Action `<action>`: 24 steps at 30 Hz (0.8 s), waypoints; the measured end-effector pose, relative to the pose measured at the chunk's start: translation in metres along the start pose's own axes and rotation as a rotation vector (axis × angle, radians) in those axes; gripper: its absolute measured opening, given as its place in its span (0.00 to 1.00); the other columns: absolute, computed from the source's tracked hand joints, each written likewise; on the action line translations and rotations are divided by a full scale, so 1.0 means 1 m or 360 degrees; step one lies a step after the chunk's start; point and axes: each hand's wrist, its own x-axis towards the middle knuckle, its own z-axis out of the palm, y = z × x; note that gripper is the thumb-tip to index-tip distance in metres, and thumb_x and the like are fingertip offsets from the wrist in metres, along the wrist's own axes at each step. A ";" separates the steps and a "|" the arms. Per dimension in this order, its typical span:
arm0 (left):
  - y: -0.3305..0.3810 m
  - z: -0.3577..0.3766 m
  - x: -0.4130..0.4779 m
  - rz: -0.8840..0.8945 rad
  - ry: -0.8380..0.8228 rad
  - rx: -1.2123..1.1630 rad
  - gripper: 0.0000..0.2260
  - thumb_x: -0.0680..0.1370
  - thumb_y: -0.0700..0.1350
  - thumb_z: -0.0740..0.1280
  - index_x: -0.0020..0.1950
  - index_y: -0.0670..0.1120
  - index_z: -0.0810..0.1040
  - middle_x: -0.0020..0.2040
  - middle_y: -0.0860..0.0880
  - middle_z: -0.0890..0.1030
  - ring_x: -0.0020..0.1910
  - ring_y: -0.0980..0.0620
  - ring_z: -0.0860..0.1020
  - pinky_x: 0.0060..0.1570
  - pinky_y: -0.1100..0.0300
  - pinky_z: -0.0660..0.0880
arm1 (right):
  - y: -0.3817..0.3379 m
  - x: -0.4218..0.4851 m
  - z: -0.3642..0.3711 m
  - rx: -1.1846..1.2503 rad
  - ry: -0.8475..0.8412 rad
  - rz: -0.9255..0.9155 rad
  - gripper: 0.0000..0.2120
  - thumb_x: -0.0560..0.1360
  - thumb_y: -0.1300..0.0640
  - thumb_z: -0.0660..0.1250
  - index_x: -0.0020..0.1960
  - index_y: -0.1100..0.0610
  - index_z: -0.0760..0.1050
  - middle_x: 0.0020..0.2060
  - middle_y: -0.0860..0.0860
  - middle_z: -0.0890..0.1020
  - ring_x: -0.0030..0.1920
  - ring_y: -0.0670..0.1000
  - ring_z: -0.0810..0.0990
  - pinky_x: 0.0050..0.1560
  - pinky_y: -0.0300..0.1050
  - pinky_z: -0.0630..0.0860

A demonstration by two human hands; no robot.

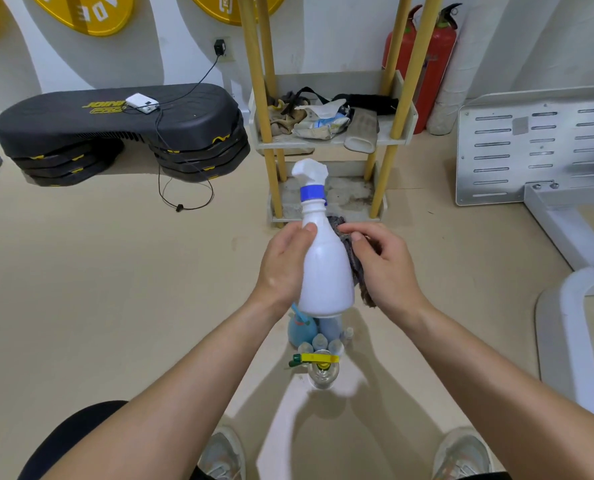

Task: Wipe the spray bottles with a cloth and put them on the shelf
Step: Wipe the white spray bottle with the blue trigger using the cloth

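**A:** Centre of the picture: the white spray bottle (326,268) is up in the air between both hands, nearly upright, its head tipped a touch to the left.

**B:** How's the grip?

**A:** The left hand (283,265) wraps round the body with the thumb laid on the shoulder. The right hand (387,268) curls over a grey cloth (364,292) and presses it against the bottle's right side.

**B:** Anything printed on it?

**A:** The face toward us is plain white, with a blue collar (312,194) under the white trigger head.

**B:** And the shelf?

**A:** The shelf (330,142) stands just beyond the hands, yellow poles and pale trays. The bottle's head sits in front of the stained lower tray. The upper tray holds gloves, straps and a crumpled packet, print too small to read.

**B:** Below the hands?

**A:** A cluster on the floor: a blue bottle (300,330), some small capped bottles (319,341), and a clear bottle (321,374) with a yellow-and-green trigger, nearest the person's shoes (221,455).

**B:** Any writing elsewhere?

**A:** There's yellow lettering on the stacked black step platforms (63,126). It starts "JOIN", and the rest is covered by a white device (142,103) with a black cable. The yellow discs (91,12) on the wall show white letters "A D E", cut off by the frame. Behind the shelf are two red fire extinguishers (439,64), labels blurred.
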 end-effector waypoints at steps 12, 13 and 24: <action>0.007 -0.009 0.005 -0.0064 0.0021 -0.0276 0.11 0.81 0.49 0.67 0.59 0.45 0.75 0.44 0.49 0.86 0.41 0.52 0.83 0.40 0.58 0.80 | -0.025 -0.018 0.024 0.0052 0.0188 -0.0166 0.12 0.79 0.64 0.66 0.57 0.52 0.82 0.56 0.48 0.78 0.57 0.41 0.79 0.58 0.30 0.72; 0.006 -0.010 0.006 -0.0046 0.0004 -0.0265 0.12 0.80 0.47 0.68 0.61 0.43 0.76 0.45 0.48 0.86 0.42 0.50 0.83 0.41 0.57 0.80 | -0.026 -0.017 0.024 0.0019 0.0197 -0.0205 0.12 0.78 0.64 0.68 0.57 0.52 0.82 0.57 0.48 0.78 0.57 0.41 0.78 0.59 0.31 0.72; 0.011 -0.001 0.001 -0.0075 0.0110 -0.0328 0.09 0.83 0.41 0.59 0.48 0.43 0.77 0.35 0.54 0.82 0.33 0.57 0.80 0.35 0.65 0.75 | -0.039 -0.011 0.017 -0.0034 0.0454 -0.0312 0.12 0.71 0.60 0.75 0.48 0.47 0.78 0.46 0.47 0.82 0.48 0.45 0.81 0.49 0.37 0.78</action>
